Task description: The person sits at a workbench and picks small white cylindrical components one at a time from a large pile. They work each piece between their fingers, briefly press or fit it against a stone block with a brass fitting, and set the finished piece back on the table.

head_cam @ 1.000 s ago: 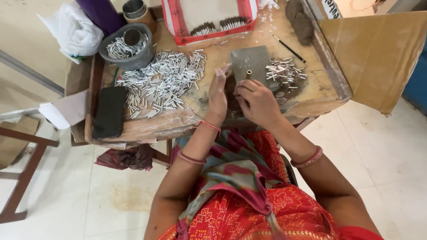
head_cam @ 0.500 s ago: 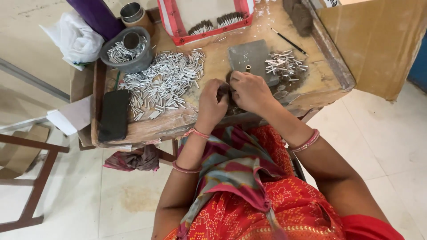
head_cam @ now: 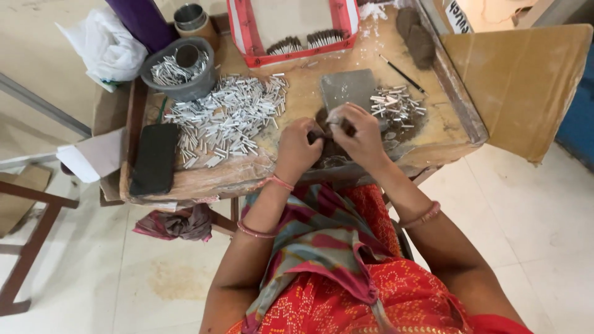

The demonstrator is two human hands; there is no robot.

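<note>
My left hand [head_cam: 298,147] and my right hand [head_cam: 357,133] meet over a dark patch of powder at the near edge of a worn wooden work table [head_cam: 204,179]. Both hands pinch a small thin tube [head_cam: 334,119] between their fingertips. A large heap of short silver tubes [head_cam: 226,117] spreads to the left of my left hand. A smaller pile of silver tubes [head_cam: 396,105] lies just right of my right hand, next to a grey flat block [head_cam: 348,88].
A grey bowl [head_cam: 179,77] with more tubes and a tin stands at the back left. A red-rimmed tray [head_cam: 291,28] sits at the back, a thin black stick [head_cam: 402,74] to its right. A black pad [head_cam: 154,158] lies at left. Cardboard sheet [head_cam: 520,86] leans at right.
My left hand has come off the table near the grey block and joined my right hand. Both now pinch a small tube together over the dark powder.
</note>
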